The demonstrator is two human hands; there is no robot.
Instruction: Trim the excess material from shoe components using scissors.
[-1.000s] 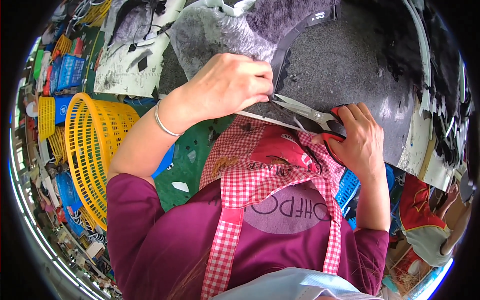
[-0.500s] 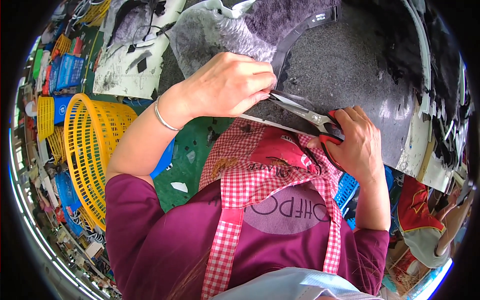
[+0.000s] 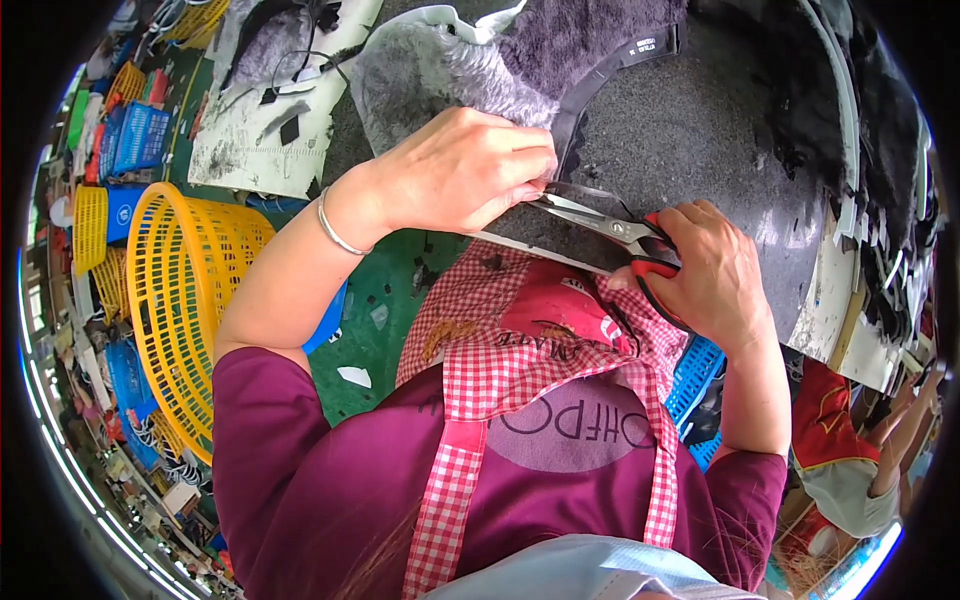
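A pair of scissors (image 3: 612,228) with red and black handles is in my right hand (image 3: 712,270), its blades pointing left toward my left fingertips. My left hand (image 3: 465,170) is closed in a pinch at the lower end of a dark strip (image 3: 570,115). That strip runs along the edge of a grey, furry fabric piece (image 3: 430,85), which lies on the table beyond my left hand. A thin dark band (image 3: 592,191) curves just above the blades. The scissor tips lie right beside my left fingertips, and what exactly is between them is too small to tell.
The dark work surface (image 3: 690,130) ends in a pale edge near my apron. Black furry material (image 3: 770,70) is heaped at the right. On the left are a white board (image 3: 250,160) with scraps and a tall yellow basket (image 3: 165,300). Scraps litter the green floor (image 3: 385,285).
The scissors have shifted slightly left with their handles a little higher. My left hand and the furry piece have slid slightly right. Both hands keep their holds.
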